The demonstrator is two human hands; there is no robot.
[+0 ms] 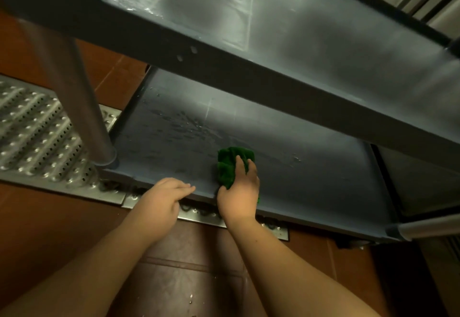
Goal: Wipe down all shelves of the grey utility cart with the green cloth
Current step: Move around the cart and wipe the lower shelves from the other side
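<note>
Green cloth (230, 164), one, bunched on lower shelf (311, 179) of grey cart, near its front edge. Right hand (240, 193) grip: fingers curled over cloth, pressing it down. Left hand (163, 198) grip: holds nothing, fingertips resting on shelf's front rim, just beside. Two shelves visible; water droplets on both

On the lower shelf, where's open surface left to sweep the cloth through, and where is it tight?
On the lower shelf, bare surface runs right of the green cloth toward the far right post, and left of it across the water droplets to the metal post. Tight spots: the front lip, where the left hand rests beside the right hand, and the back, under the upper shelf.
</note>
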